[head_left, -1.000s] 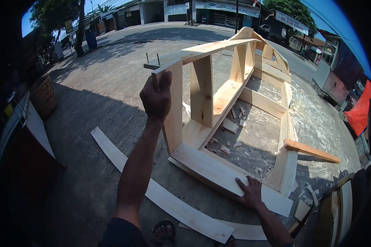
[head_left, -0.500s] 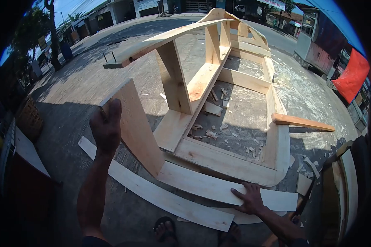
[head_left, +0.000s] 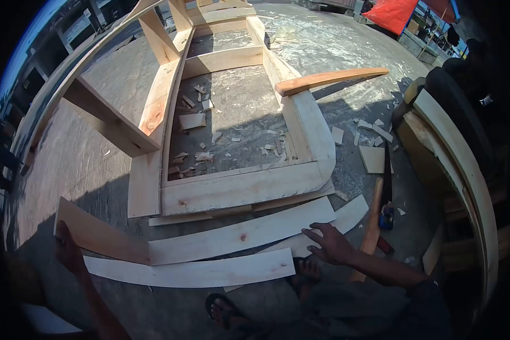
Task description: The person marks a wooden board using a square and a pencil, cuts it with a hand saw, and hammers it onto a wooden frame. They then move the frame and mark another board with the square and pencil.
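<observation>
My left hand [head_left: 71,249] is closed round the outer end of a short wooden board [head_left: 103,233]. The board rises at a slant, its lower edge meeting the left end of a long pale board [head_left: 241,235] lying flat. Over that long board's right end is my right hand [head_left: 330,243], fingers spread and fingertips right at its near edge. A second pale board [head_left: 192,272] lies closer to my feet, and the end of another [head_left: 351,214] shows beyond my right hand. Just behind the boards stands a large wooden frame [head_left: 249,190] with upright pieces on its left side.
An orange-brown wooden bar [head_left: 334,79] rests across the frame's right corner. On the ground at right lie a handsaw [head_left: 386,209] with a blue handle, a wooden strip [head_left: 373,226] and offcuts [head_left: 374,158]. Curved boards [head_left: 464,164] lean at far right. Wood scraps [head_left: 192,120] litter the ground inside the frame.
My view has swung right and down, so the frame appears further left. My left hand keeps its hold on the slanted board; my right hand stays at the long board's right end.
</observation>
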The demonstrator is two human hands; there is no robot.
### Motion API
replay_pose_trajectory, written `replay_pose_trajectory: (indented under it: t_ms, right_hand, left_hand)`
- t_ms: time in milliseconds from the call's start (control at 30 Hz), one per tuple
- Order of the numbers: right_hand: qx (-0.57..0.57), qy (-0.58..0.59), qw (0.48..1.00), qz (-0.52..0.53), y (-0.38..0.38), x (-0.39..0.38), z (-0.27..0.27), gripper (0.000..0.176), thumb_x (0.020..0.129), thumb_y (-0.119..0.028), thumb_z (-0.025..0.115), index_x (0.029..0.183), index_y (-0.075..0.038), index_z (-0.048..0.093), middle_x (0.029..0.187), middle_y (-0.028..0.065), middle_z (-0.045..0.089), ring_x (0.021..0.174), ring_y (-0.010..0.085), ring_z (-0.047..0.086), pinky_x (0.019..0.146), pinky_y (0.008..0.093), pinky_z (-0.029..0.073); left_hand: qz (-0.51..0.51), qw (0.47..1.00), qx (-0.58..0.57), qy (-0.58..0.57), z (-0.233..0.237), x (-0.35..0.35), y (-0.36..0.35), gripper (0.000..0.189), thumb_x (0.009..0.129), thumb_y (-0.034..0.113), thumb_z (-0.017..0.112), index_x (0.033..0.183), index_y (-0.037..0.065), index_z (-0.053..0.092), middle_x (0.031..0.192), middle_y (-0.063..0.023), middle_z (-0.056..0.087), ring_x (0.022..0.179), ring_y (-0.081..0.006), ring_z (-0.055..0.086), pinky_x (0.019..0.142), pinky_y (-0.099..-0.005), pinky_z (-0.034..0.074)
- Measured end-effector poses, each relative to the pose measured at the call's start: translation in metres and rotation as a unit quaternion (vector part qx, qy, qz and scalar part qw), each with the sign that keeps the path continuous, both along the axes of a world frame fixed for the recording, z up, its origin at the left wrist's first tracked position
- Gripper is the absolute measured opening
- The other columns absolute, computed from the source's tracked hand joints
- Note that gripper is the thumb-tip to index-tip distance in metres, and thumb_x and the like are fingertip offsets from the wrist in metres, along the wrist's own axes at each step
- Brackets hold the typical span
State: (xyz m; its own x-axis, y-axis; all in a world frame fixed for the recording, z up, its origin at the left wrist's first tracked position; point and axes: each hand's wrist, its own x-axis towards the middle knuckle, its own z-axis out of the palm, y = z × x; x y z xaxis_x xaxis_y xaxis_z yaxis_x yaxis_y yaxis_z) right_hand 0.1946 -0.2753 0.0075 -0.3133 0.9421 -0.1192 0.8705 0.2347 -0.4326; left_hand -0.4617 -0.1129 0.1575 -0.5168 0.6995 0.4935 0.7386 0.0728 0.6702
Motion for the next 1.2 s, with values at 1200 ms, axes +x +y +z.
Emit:
replay_pose_trajectory:
  t_ms: [1200]
  right_hand:
    - [0.029, 0.141, 0.733, -0.665, -0.259, 0.26, -0.098, 0.031, 0.09, -0.015, 0.064, 0.112, 0.006, 0.056, 0.1, 0.0147, 0.067, 0.103, 0.0255, 0.063, 0.098, 0.0342, 0.046]
  left_hand:
    - [-0.135, 0.962, -0.236, 0.028, -0.104, 0.097, 0.05, 0.028, 0.092, 0.02, 0.06, 0.111, 0.001, 0.07, 0.103, -0.0169, 0.073, 0.098, -0.0298, 0.07, 0.089, -0.0396, 0.053]
